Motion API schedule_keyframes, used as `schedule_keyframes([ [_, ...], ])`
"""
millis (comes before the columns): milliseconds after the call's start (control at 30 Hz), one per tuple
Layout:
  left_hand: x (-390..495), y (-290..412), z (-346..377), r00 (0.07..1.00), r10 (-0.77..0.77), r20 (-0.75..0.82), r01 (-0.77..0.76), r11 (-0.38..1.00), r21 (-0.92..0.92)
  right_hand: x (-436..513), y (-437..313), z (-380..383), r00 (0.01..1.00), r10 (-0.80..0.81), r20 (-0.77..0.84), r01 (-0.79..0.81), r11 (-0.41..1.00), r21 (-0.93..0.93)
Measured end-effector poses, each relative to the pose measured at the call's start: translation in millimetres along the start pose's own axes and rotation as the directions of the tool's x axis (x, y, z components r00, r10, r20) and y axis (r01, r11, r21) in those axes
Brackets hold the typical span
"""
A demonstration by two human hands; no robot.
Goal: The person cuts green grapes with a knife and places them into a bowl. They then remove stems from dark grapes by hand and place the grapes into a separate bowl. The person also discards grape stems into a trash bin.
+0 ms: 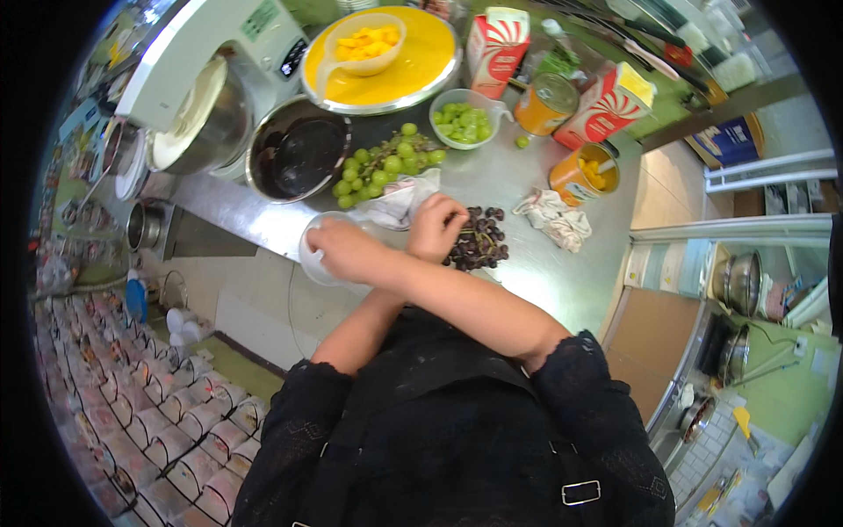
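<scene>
My forearms cross, the right one over the left. My right hand point(342, 249) is above a translucent plastic bowl point(315, 267) at the counter's front edge, fingers curled down at its rim. Whether anything is in those fingers is hidden. My left hand point(435, 227) is at the left side of a bunch of dark grapes point(484, 244), its fingertips bent close to the stems. I cannot make out a grape in them. Behind my hands lie a crumpled cloth point(402, 201) and a bunch of green grapes point(385, 171).
A steel bowl with dark residue point(303, 151) and a stand mixer point(197, 66) stand left. Behind are a yellow-topped turntable point(421, 59) and a cup of cut green grapes point(461, 125). Rightward are an open can point(573, 181), cartons point(498, 53) and another cloth point(556, 221).
</scene>
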State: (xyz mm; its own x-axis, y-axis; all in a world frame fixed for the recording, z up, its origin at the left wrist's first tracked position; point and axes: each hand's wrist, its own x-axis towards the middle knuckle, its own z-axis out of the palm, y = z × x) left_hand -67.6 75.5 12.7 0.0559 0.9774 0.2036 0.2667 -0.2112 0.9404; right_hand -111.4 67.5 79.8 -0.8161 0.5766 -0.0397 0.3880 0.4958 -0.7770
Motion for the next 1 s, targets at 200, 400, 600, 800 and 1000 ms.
schedule_keyframes([
  [200,-5,-18,-4,0.98,-0.197,-0.039,0.192,0.976,-0.1,-26,1,5,0.869,-0.327,-0.372,0.31,0.945,-0.106],
  [400,1,-37,-18,0.932,-0.363,-0.007,0.328,0.85,-0.412,-118,47,-80,0.748,0.013,-0.663,-0.023,1.0,-0.006],
  [600,3,-28,-15,0.911,-0.4,0.097,0.374,0.703,-0.605,-147,89,-99,0.725,0.398,-0.562,-0.272,0.915,0.298],
  [800,2,-24,-21,0.912,-0.389,0.131,0.389,0.715,-0.581,-146,103,-90,0.738,0.462,-0.492,-0.256,0.866,0.43],
  [1000,3,-20,-21,0.905,-0.383,0.186,0.419,0.718,-0.556,-146,115,-91,0.747,0.474,-0.466,-0.221,0.838,0.499],
])
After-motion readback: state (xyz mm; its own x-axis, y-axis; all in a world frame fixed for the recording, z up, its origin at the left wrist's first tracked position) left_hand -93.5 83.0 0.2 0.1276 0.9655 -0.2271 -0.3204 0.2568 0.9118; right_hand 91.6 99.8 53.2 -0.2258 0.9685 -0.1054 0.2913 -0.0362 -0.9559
